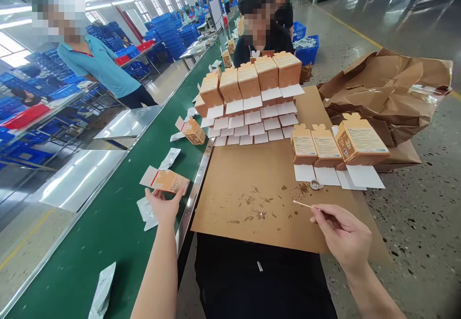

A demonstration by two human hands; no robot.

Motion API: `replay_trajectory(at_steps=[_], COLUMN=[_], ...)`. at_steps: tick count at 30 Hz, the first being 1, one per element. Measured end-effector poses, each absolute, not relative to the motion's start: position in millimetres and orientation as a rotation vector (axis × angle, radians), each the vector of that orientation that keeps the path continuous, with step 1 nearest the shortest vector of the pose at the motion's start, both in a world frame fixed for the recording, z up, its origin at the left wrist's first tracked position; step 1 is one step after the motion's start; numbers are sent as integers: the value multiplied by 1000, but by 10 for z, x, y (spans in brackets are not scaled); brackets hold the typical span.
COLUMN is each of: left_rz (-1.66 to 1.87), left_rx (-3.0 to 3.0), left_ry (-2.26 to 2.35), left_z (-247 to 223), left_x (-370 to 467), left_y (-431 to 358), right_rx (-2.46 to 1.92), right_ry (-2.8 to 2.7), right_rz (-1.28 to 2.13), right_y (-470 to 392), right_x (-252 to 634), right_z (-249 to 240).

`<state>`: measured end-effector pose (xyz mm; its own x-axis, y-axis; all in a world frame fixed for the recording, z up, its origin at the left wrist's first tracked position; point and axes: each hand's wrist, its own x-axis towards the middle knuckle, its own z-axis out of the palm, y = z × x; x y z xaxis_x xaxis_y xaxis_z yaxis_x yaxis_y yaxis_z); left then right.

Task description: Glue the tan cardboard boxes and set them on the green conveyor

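My left hand (164, 207) is closed around the near side of a small orange-and-white carton (172, 182) over the green belt, its white flap sticking out to the left. Between thumb and fingertips, my right hand (342, 232) pinches a thin cotton swab (301, 204) whose tip points left above the cardboard sheet (230, 184). Just beyond the swab, a small round metal dish (316, 184) sits by brown smudges, touching the white flaps of several orange cartons (304, 146). Silvery sachets (146, 211) lie on the belt beside my left hand.
Stacked orange cartons (248, 81) with white flaps fill the sheet's far end. Another carton (192, 130) and a sachet (103, 290) rest on the green belt (72, 266). Crumpled brown paper (385, 88) lies at right. Co-workers are across and to the left.
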<state>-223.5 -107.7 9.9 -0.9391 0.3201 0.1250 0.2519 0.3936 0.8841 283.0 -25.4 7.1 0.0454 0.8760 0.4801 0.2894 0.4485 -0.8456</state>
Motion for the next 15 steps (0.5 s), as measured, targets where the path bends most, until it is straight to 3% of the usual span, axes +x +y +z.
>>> replay_trajectory(at_steps=[4,7,9,12,15], left_rz=[1966,2159,1996,1452,1082], left_rx=[590,811,972,1057,1043], left_ry=[2700,2537,2248,1841,1742], left_z=[111,139,196,295,311], left_x=[-2046,-1609,-1147,-320,394], left_y=[-1269,-1071,-672,171,979], right_rx=[-1143,-1149,-1144,-1168,-1203], right_ry=[-1455,-1434,-1418,-1389,-1365], right_rz=[560,578,597,580,542], right_y=[-346,-441,-498,-586,-694], right_x=[3029,3141,3198,3277,3342], right_z=[101,156,189,209,204])
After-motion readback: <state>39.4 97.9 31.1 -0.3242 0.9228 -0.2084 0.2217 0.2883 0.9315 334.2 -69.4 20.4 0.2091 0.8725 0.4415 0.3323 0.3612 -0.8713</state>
